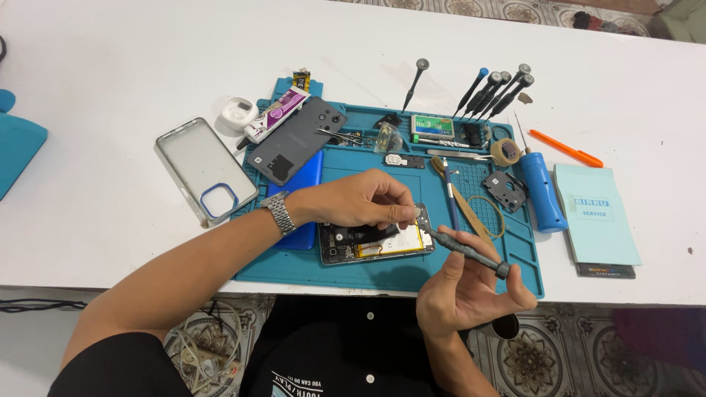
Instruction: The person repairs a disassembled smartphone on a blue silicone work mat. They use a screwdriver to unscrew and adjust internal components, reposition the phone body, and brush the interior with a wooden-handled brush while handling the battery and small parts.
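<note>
On the white bench (110, 73), a teal rubber mat (382, 276) carries the opened smartphone (375, 242), its grey back cover (294, 143) already off at far left. Left hand (360, 200) pinches its edge; right hand (467, 283) fingers grip the black precision screwdriver (463, 248), tip touching it.

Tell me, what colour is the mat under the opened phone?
The work mat is teal blue, clearest in the head view.

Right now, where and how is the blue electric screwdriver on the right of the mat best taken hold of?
Grip the blue electric screwdriver around the middle of its thick barrel, coming from above. It lies flat on the blue mat with its thin bit pointing away, and its round body leaves both long sides open. The black bracket lies close on its left, so approach slightly from the right.
</note>
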Demonstrator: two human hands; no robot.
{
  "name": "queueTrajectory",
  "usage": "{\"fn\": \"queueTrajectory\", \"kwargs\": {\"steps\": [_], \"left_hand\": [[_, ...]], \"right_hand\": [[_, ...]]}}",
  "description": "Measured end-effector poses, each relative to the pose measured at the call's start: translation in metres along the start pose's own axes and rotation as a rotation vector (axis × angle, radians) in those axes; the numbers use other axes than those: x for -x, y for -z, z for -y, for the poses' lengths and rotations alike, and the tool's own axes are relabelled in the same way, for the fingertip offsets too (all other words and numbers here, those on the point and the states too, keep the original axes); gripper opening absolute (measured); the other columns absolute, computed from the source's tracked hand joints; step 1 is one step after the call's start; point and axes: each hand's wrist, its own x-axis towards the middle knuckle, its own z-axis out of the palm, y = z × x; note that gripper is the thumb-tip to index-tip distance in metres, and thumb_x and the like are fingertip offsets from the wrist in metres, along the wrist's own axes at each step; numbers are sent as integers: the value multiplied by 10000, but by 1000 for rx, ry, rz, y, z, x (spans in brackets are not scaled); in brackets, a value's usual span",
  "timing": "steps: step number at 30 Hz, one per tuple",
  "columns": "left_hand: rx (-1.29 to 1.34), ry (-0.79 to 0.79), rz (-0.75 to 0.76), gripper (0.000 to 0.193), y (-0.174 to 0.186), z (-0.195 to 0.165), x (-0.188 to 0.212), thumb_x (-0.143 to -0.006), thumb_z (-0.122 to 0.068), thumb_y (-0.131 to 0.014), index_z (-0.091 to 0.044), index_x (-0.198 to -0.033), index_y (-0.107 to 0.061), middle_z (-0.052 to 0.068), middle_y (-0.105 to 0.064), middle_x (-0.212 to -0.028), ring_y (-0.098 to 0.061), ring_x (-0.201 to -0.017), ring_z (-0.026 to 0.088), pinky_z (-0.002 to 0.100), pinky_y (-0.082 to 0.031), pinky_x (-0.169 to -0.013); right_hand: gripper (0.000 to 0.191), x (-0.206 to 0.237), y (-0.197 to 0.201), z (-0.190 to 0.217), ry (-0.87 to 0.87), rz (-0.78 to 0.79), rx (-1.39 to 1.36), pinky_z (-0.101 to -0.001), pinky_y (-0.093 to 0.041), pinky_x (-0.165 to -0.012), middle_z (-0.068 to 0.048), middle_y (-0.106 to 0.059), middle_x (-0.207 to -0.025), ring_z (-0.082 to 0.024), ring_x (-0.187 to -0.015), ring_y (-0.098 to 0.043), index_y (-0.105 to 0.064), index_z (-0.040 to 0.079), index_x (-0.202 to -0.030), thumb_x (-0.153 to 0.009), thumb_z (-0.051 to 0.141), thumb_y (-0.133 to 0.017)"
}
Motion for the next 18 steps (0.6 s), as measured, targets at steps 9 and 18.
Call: {"fn": "queueTrajectory", "kwargs": {"steps": [9, 18], "left_hand": [[9, 32, 4, 329, 7, 3, 12, -1009, -347, -637, -39, -952, -738, -38, -669, -795, -519, -664, 44, 218, -477, -626], [-1, 50, 7, 340, 17, 14, 22, -1009, -356, -637, -39, -962, -750, -38, -676, -801, -501, -671, 46, 222, -471, -632]], "right_hand": [[538, 10, -12, -3, 5, -2, 17, -474, -604, -981, -225, -599, -1214, -280, -1111, -684, -251, 234, -1392, -1089, -122, -519], [529, 21, -23, -10, 6, 2, 31, -466, -602, -957, -231, -599, -1211, -290, -1099, -699, -246, 237, -1357, -1077, -115, -524]]}}
